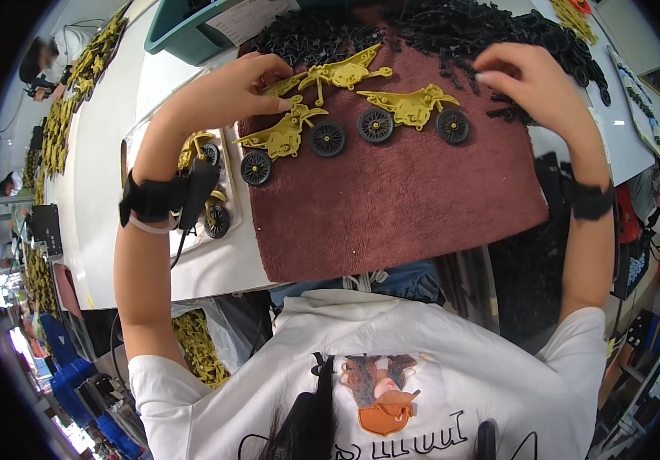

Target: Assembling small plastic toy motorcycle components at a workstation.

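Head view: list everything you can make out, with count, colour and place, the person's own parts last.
Frames: at least three, yellow, upper cloth
Wheels: four, black, beside the frames on the cloth
Small parts: too many to count, black, heaped along the cloth's far edge
Cloth: one, maroon, on the table
Table: one, white, under the cloth
Bin: one, teal, top left
Printed sheet: one, white, at the bin
Yellow heap: uncounted pieces, far left
Bagged pieces: uncounted, yellow, below the table, lower left
Wrist straps: two, black, one per wrist
Shirt: one, white, bottom
Hands: two, bare; left hand at the frames, right hand by the small parts
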{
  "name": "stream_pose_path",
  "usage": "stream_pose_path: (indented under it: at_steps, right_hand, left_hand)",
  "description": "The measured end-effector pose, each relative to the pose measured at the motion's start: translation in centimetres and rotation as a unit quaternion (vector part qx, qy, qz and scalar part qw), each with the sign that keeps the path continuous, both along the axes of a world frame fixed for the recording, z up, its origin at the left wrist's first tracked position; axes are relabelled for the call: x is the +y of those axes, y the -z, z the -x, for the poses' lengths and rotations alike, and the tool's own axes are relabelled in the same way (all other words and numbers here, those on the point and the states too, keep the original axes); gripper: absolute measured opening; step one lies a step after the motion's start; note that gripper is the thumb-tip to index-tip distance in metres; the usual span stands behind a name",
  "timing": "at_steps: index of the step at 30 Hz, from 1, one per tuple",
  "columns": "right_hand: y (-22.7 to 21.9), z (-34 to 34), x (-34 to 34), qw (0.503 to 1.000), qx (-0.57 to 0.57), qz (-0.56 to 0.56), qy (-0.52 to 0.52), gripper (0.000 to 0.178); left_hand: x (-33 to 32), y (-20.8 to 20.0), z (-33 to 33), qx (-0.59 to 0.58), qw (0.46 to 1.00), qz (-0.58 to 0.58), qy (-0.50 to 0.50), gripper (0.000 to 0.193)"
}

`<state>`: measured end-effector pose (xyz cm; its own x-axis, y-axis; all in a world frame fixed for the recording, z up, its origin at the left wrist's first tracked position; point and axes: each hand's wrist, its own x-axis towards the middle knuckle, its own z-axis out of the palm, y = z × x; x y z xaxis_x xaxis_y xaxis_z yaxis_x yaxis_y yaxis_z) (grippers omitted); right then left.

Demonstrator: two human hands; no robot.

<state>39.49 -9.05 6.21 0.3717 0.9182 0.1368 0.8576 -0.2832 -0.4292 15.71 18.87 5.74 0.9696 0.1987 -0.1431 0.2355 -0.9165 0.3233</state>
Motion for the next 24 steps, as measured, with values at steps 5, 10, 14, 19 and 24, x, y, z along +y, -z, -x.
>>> stream_pose_path:
  at_steps: [5, 10, 14, 19, 24]
  right_hand:
    - [1.8, 2.3, 5.6, 0.971, -0.214, 0.100, 0.046, 0.025]
    - [2.3, 2.1, 5.9, 0.981, -0.172, 0.074, 0.038, 0.021]
    - [1.4, 1.9, 4.2, 0.988, -0.139, 0.049, 0.034, 0.020]
    - [0.0, 3.5, 0.7, 0.997, 0.036, -0.006, 0.066, 0.017]
    - [3.4, 3.8, 0.2, 0.985, 0.166, -0.050, -0.018, 0.019]
  left_hand:
    - [2.7, -0.4, -2.1, -0.036, 0.999, 0.035, -0.002, 0.024]
    - [0.4, 2.0, -5.7, -0.099, 0.995, 0.000, 0.021, 0.024]
    - [0.2, 1.8, -6.0, -0.061, 0.997, -0.041, -0.010, 0.025]
    - [2.7, 3.2, -5.5, -0.120, 0.993, 0.002, -0.019, 0.022]
    - [4.6, 3.8, -5.8, -0.163, 0.986, 0.015, -0.036, 0.023]
